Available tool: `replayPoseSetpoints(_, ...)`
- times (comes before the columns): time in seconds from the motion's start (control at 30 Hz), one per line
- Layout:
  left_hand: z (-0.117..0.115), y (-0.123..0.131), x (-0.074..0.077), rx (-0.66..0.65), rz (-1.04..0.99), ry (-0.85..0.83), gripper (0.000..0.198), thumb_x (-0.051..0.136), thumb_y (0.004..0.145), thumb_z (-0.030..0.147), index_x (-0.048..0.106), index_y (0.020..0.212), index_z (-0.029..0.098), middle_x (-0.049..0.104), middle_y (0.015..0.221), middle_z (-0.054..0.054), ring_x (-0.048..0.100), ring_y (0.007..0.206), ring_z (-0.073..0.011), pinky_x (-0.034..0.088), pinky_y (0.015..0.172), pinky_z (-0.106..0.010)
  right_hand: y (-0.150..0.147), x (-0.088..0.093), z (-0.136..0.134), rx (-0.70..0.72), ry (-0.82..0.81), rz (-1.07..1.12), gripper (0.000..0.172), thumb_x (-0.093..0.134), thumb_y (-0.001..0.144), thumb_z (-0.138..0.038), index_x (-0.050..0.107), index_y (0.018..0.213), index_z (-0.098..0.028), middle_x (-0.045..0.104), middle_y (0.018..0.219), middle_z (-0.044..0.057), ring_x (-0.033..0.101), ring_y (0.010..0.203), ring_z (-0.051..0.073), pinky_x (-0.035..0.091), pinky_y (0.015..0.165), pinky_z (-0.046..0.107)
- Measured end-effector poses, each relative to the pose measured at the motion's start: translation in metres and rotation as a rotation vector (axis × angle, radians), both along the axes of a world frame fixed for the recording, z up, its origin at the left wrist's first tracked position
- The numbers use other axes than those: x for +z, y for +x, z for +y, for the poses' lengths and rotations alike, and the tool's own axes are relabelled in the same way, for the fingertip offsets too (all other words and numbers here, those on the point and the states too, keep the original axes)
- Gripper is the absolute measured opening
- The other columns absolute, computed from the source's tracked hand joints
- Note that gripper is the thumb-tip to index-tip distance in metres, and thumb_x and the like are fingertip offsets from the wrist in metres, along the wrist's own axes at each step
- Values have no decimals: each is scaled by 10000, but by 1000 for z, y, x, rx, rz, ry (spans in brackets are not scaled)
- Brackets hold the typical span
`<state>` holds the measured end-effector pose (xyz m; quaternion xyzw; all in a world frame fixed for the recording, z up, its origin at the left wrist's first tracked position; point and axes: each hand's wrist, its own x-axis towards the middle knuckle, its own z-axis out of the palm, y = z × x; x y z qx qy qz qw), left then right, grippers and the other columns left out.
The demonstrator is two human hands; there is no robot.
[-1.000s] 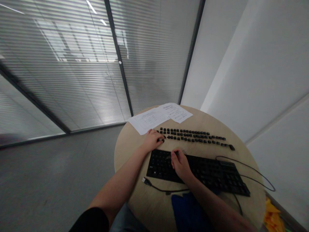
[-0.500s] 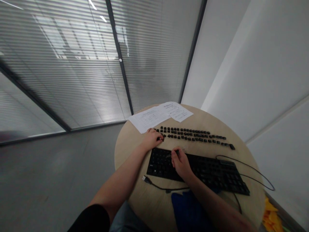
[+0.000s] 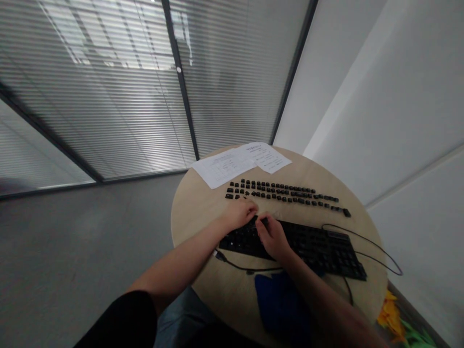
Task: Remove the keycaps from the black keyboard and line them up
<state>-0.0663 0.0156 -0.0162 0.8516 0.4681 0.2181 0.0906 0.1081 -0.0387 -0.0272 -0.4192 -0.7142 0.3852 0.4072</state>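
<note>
A black keyboard (image 3: 311, 244) lies on the round table, slightly angled. Over its left upper part, my left hand (image 3: 242, 213) is closed, fingers pinched together close to the right fingertips. My right hand (image 3: 272, 237) is closed too, thumb against the fingers, just above the keys. Whatever small thing either hand pinches is hidden or too dark to name. Beyond the keyboard, loose black keycaps (image 3: 279, 197) are laid out in several rows, the nearest row's left end close behind my left hand.
Printed papers (image 3: 226, 167) lie at the table's far left edge. A USB cable (image 3: 235, 266) runs along the keyboard's near side, with a blue cloth (image 3: 277, 302) below it. More cable (image 3: 377, 241) loops at the right. Glass with blinds stands behind.
My left hand has moved from the left end of the keycap rows toward me and right, over the keyboard beside my right hand. My right hand stays over the keys. The view has shifted slightly.
</note>
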Motion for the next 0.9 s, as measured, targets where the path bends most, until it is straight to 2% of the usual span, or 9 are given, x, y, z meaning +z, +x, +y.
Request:
replayPoseSetpoints(0.13, 0, 1, -3, -2, 30, -26, 176, 562, 925, 254, 713, 853, 200, 719, 874, -49, 642, 862, -209, 478, 764, -305, 5, 7, 0, 17, 112, -140, 172, 502, 964, -362, 561, 900, -213, 523, 597, -37, 501, 515, 136, 352, 534, 258)
replayPoseSetpoints(0.33, 2, 1, -1, -7, 81, -64, 219, 533, 925, 272, 714, 827, 196, 722, 854, -49, 639, 822, -207, 457, 724, -297, 3, 4, 5, 52, 79, -203, 202, 478, 970, -369, 544, 867, -209, 519, 585, -37, 507, 519, 144, 349, 548, 258)
replayPoseSetpoints(0.5, 3, 3, -1, 2, 90, -76, 225, 528, 922, 284, 716, 830, 202, 725, 860, -48, 634, 815, -211, 448, 710, -301, 2, 9, 3, 157, 103, -312, 151, 485, 960, -320, 533, 861, -216, 502, 558, -44, 482, 487, 145, 321, 538, 263)
replayPoseSetpoints(0.67, 2, 3, 0, 16, 116, -60, 237, 512, 928, 283, 707, 816, 207, 717, 846, -43, 632, 810, -208, 444, 705, -298, 2, 7, -1, 214, 217, -398, 132, 500, 957, -306, 552, 874, -218, 575, 642, -9, 562, 581, 165, 360, 602, 273)
replayPoseSetpoints(0.77, 2, 2, 0, 9, 116, -59, 232, 516, 927, 275, 702, 807, 204, 716, 844, -45, 631, 803, -205, 441, 702, -293, 3, 1, 0, 187, 227, -344, 142, 505, 955, -321, 553, 869, -219, 574, 650, -7, 555, 576, 159, 363, 590, 272)
replayPoseSetpoints(0.9, 2, 2, -3, 13, 68, -66, 234, 522, 934, 275, 702, 807, 198, 709, 837, -54, 628, 801, -205, 449, 718, -292, 5, -10, 2, 35, 69, -52, 212, 463, 986, -408, 513, 881, -231, 479, 551, -59, 448, 440, 124, 320, 476, 249)
